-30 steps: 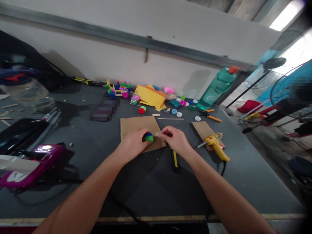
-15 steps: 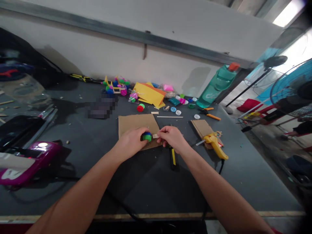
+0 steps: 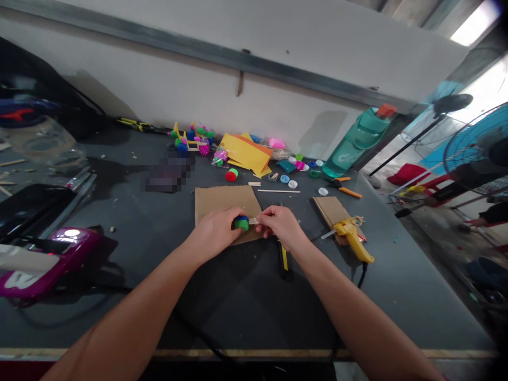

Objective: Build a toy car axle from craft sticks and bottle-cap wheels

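Observation:
My left hand [image 3: 213,232] grips a stack of blue and green plastic caps [image 3: 241,224] above a brown cardboard sheet [image 3: 223,201]. My right hand [image 3: 281,225] pinches a short pale wooden stick [image 3: 253,220] between its fingertips. The stick's end meets the side of the caps, and the join is partly hidden by my fingers. A black and yellow utility knife [image 3: 283,259] lies on the dark table just below my right hand, not touching it.
A yellow hot glue gun [image 3: 351,239] rests on a cardboard strip [image 3: 329,214] to the right. Orange-handled pliers [image 3: 345,190], loose caps, yellow paper [image 3: 244,153], colourful toy cars [image 3: 192,142] and a teal bottle [image 3: 354,144] line the back. A magenta object [image 3: 55,263] sits at left.
My right hand has brought the wooden stick leftward against the caps. Both hands have closed toward each other, and the view has shifted slightly.

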`<state>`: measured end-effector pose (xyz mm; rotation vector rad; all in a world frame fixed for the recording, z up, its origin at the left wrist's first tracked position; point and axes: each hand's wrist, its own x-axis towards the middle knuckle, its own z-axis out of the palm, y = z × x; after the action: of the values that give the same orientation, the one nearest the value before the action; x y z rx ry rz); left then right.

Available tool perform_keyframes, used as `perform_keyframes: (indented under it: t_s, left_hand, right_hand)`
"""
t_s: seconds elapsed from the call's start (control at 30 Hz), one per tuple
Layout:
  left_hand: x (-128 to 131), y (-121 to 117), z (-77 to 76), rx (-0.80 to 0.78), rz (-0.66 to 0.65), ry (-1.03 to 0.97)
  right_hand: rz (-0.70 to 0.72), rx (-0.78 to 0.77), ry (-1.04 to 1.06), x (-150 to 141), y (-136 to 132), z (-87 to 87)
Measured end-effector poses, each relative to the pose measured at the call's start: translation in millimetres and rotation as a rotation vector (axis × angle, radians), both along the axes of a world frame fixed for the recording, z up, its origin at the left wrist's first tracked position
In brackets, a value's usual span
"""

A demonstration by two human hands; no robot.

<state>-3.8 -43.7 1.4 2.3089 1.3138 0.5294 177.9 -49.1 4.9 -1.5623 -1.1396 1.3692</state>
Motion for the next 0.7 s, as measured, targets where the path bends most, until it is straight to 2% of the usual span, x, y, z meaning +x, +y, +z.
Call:
perform_keyframes:
  t_s: [0.7]
  left_hand:
    - [1.0,1.9,-3.6,-0.006,0.007,-0.049]
  right_hand:
    - [-0.038,-0.067,0.132,-4.1,0.0,-1.8]
